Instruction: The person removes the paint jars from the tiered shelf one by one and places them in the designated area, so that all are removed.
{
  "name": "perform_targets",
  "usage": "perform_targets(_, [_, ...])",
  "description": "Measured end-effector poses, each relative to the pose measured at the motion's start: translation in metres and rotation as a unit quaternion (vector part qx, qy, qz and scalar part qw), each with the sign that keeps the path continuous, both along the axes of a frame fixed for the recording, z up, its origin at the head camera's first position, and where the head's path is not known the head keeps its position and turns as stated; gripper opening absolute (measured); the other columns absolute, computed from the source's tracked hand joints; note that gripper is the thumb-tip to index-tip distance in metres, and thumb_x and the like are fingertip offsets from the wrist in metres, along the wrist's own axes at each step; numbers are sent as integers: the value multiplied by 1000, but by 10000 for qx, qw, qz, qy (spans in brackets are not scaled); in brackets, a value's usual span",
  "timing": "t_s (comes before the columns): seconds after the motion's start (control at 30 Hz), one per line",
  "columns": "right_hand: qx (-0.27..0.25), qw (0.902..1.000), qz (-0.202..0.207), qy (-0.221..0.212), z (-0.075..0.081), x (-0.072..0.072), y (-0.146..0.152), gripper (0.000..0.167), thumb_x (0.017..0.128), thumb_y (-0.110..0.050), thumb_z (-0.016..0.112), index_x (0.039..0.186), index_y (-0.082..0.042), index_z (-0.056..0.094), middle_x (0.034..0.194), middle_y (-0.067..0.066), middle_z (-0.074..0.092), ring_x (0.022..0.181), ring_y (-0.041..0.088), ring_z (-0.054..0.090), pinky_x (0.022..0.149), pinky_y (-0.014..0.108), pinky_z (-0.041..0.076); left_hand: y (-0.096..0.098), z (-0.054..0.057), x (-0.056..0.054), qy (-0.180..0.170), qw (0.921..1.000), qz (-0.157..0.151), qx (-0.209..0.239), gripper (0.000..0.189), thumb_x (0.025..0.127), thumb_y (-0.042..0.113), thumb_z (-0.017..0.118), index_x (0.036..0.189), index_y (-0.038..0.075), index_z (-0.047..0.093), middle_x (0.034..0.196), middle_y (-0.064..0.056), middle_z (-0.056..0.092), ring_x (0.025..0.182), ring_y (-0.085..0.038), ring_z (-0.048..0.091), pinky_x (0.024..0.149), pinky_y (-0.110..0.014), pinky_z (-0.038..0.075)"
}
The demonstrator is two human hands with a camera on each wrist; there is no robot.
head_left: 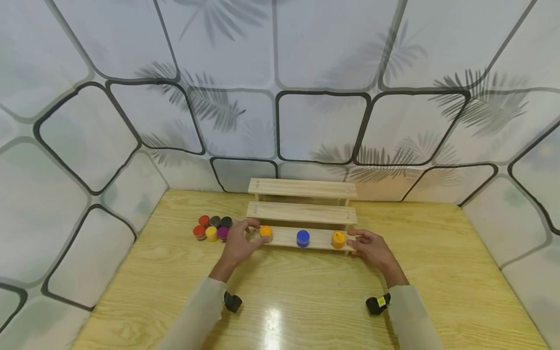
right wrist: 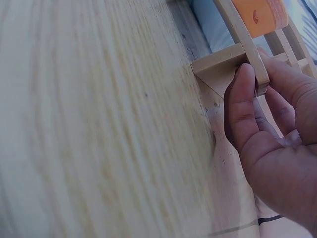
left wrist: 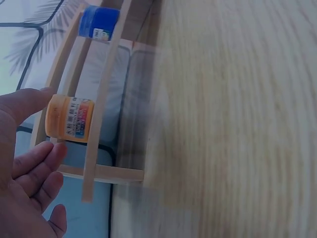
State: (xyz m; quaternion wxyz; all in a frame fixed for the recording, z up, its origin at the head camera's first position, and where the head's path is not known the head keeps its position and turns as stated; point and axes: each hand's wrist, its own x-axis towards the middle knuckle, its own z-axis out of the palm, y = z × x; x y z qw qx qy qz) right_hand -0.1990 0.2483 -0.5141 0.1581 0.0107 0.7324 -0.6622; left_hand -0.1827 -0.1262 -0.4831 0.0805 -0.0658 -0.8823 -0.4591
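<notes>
A three-step wooden rack [head_left: 302, 212] carries small paint jars along its lowest board. At the left end sits an orange-yellow paint jar [left wrist: 69, 119], its printed label showing in the left wrist view. My left hand [head_left: 240, 240] is spread around this jar, thumb at its lid edge, the other fingers loosely bent and a gap between them and the jar. A blue paint jar [head_left: 303, 238] stands mid-board, and another orange-yellow jar [head_left: 338, 239] near the right end. Beside that jar, my right hand [head_left: 371, 247] pinches the board's right end between thumb and fingers.
Left of the rack, several paint jars stand grouped on the wooden table [head_left: 306, 301], among them a red jar [head_left: 199, 232], a yellow jar [head_left: 212, 234] and a purple jar [head_left: 222, 234]. A patterned wall covering [head_left: 321, 126] rises behind the rack.
</notes>
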Motion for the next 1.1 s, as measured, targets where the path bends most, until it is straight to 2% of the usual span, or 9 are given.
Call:
perform_targets(0.27, [32, 10000, 89, -2, -1, -2, 0, 41, 89, -18, 67, 124, 1, 55, 85, -8, 61, 80, 4, 63, 75, 27, 56, 3, -7, -2, -140, 9996, 127, -210, 41, 75, 30, 80, 107, 8, 66, 105, -9, 65, 91, -22, 50, 78, -33, 41])
perform_targets(0.53, [237, 9996, 146, 74, -2, -2, 1, 48, 88, -23, 67, 127, 2, 53, 90, -7, 63, 83, 5, 63, 76, 27, 55, 4, -7, -1, -404, 9985, 181, -330, 44, 77, 32, 78, 110, 8, 65, 107, -10, 63, 94, -22, 51, 82, -37, 45])
perform_targets(0.67, [213, 9997, 138, 72, -1, -1, 0, 48, 89, -22, 67, 128, 2, 52, 89, -7, 62, 83, 5, 63, 76, 27, 55, 5, -7, -2, -362, 9984, 171, -408, 42, 76, 31, 79, 109, 8, 65, 105, -9, 63, 93, -22, 52, 80, -37, 46])
perform_targets(0.87, [116, 9999, 64, 42, 0, -1, 1, 42, 89, -19, 67, 125, 0, 55, 87, -8, 61, 82, 5, 64, 75, 27, 56, 7, -9, -3, -296, 9979, 128, -561, 38, 76, 29, 79, 105, 7, 67, 94, -8, 64, 84, -18, 48, 72, -29, 42])
perform_targets(1.1, [76, 10000, -3, -17, -1, -1, 2, 40, 89, -19, 67, 123, -1, 56, 86, -8, 59, 80, 5, 63, 75, 27, 56, 8, -9, -3, -107, 9976, 117, -673, 38, 75, 27, 80, 105, 7, 67, 93, -8, 65, 83, -18, 48, 75, -31, 38])
